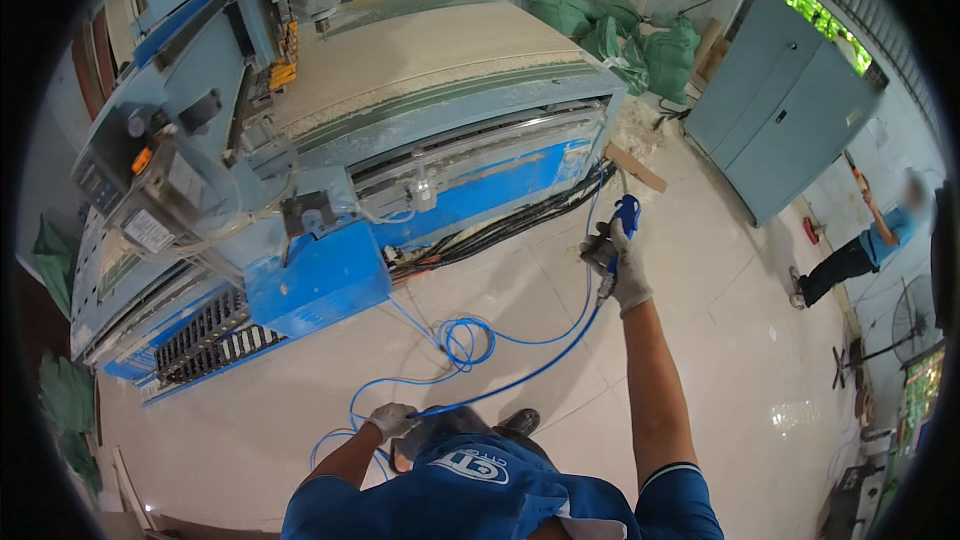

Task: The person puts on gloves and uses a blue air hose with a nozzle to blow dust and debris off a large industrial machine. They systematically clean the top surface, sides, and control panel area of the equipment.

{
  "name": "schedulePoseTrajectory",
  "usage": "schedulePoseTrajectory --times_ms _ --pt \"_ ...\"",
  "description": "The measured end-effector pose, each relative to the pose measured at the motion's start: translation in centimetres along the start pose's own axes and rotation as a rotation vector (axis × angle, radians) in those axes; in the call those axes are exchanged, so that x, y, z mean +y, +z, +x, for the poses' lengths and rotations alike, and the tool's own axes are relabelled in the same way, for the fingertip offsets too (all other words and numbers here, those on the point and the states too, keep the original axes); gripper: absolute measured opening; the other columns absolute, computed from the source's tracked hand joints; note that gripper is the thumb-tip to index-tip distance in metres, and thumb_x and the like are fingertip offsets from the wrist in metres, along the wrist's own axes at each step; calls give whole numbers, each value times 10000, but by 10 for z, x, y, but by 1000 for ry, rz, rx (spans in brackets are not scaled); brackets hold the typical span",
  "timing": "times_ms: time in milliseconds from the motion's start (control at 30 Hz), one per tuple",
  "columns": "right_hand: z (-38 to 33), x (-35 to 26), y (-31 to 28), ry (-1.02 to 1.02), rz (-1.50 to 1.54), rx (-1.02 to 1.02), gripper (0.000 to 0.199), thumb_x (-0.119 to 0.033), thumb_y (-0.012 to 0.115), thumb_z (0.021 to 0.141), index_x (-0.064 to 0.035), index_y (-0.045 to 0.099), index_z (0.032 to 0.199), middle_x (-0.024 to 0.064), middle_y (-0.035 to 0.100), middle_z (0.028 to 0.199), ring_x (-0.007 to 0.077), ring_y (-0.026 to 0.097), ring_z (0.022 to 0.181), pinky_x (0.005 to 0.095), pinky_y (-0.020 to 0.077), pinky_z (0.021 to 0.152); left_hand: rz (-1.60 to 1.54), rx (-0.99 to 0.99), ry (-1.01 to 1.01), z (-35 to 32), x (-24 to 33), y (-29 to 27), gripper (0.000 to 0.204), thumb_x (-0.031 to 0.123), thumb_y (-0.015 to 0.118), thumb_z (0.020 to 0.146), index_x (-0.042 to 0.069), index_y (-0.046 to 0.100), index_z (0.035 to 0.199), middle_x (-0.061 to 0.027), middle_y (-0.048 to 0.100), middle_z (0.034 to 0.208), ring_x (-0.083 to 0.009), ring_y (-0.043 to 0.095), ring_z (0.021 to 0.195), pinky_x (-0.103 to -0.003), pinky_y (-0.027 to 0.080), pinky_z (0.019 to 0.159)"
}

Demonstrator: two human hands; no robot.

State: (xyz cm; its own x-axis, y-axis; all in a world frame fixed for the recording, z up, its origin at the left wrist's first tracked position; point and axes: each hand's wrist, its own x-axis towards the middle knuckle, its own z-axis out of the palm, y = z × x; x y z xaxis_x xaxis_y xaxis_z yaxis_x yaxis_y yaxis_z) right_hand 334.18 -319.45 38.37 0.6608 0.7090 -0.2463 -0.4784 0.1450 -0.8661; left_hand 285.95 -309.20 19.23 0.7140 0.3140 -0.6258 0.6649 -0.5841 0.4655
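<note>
My right hand, in a grey work glove, is wrapped round a blue air blow gun held out ahead of me over the floor. From the fitting at the gun's lower end, a blue air hose sags back toward my body. My left hand, gloved too, is closed on that hose near my waist. Loose coils of blue hose lie on the floor between my hands and the machine. Beyond the gun stands a large CNC router, its bed bearing a dusty tan board.
A blue box juts from the machine's near side. Black cables run along its base. Green sacks are heaped behind it, near a grey cabinet. At the right, another person stands by the wall near a fan.
</note>
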Motion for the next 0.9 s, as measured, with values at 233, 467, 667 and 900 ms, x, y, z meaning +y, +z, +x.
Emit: schedulePoseTrajectory --times_ms 233,467,667,900 --pt "103 -92 -125 26 90 87 442 -487 584 876 -81 551 1046 113 642 912 250 648 862 385 539 805 -156 -148 -240 67 105 -5 394 486 521 868 143 676 983 -71 685 830 -235 673 762 -388 500 734" --pt "238 -122 -148 87 -128 -146 279 -377 534 937 -100 557 915 34 585 776 180 617 689 366 534 689 -161 -174 -300 176 176 -29 435 505 510 872 125 663 1019 -78 688 848 -215 670 784 -379 492 756" --pt "358 -172 -198 32 -199 -54 262 -348 565 926 -116 559 805 8 553 625 129 542 498 260 465 471 -283 0 -243 260 271 -98 436 465 547 878 76 657 1040 -121 683 812 -214 663 657 -370 506 677" --pt "523 -233 -264 59 -304 -122 295 -345 576 918 -108 566 743 13 540 570 130 517 460 270 427 438 -370 252 -228 370 397 -107 383 434 597 828 102 665 1004 -123 676 779 -226 658 659 -376 507 657"
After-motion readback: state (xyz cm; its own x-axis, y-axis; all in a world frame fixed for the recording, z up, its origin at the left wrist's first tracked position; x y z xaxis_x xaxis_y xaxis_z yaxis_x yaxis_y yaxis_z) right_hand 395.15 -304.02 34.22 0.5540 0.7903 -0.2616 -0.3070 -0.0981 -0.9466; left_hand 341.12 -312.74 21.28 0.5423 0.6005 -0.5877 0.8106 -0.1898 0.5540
